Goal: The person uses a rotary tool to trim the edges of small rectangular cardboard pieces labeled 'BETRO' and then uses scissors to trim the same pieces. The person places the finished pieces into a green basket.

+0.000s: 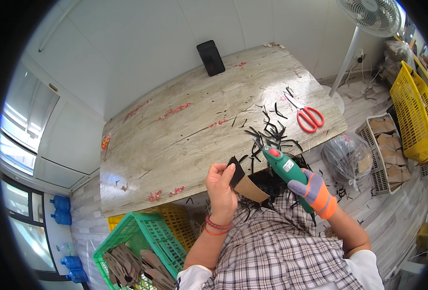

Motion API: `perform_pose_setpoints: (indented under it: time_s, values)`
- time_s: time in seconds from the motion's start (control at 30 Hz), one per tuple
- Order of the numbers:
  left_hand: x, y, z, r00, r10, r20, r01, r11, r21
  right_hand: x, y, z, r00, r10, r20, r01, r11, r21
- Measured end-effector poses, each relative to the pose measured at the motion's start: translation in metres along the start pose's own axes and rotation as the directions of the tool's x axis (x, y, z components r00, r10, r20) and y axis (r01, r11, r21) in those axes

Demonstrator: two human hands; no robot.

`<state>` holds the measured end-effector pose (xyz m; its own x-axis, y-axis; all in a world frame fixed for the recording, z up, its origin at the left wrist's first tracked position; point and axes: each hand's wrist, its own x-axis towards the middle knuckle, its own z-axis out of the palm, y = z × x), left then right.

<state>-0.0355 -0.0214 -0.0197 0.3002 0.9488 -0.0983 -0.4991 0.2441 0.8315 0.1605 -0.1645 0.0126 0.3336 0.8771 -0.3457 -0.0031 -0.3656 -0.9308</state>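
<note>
My bare left hand [221, 186], with red bracelets at the wrist, pinches a flat tan-and-black piece [250, 188] over the table's front edge. The piece has a black end between my fingers and a curved tan end hanging toward my lap. In a purple-and-orange glove, my right hand [314, 192] is wrapped round a green handheld power tool [287, 166] with a red button. The tool's front end points up and left, just above black scraps [272, 128] on the table, apart from the piece. Red-handled scissors [308, 116] lie beyond them.
A black phone [210, 58] leans at the wooden table's [175, 130] back edge. At the lower left, a green basket [161, 241] holds similar tan pieces. A white crate [372, 164], a clear plastic bag [348, 157], a yellow basket [414, 116] and a fan [371, 17] stand at the right.
</note>
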Motion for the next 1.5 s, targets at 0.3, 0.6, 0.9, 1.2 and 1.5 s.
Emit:
perform_pose_setpoints:
  time_s: [0.3, 0.6, 0.9, 1.2, 1.5]
  values:
    - [0.001, 0.014, 0.007, 0.894, 0.413, 0.172, -0.446, 0.848, 0.285, -0.038, 0.021, 0.027, 0.990, 0.019, -0.141, -0.024, 0.999, -0.033]
    - [-0.008, 0.026, -0.006, 0.753, 0.392, 0.528, -0.657, 0.405, 0.636, -0.045, 0.036, 0.026, 0.981, -0.152, -0.116, 0.133, 0.979, -0.156]
    - [-0.028, 0.038, -0.019, 0.913, -0.065, 0.403, -0.211, 0.770, 0.602, -0.056, 0.024, -0.003, 0.990, 0.138, 0.027, -0.126, 0.956, -0.265]
    - [-0.019, 0.065, -0.009, 0.871, -0.305, 0.386, -0.109, 0.645, 0.756, -0.063, 0.018, -0.008, 0.997, 0.008, 0.080, 0.026, 0.913, -0.407]
    - [-0.012, 0.077, 0.007, 0.814, -0.377, 0.441, -0.212, 0.515, 0.831, -0.059, 0.017, -0.014, 0.988, 0.032, 0.151, 0.034, 0.909, -0.416]
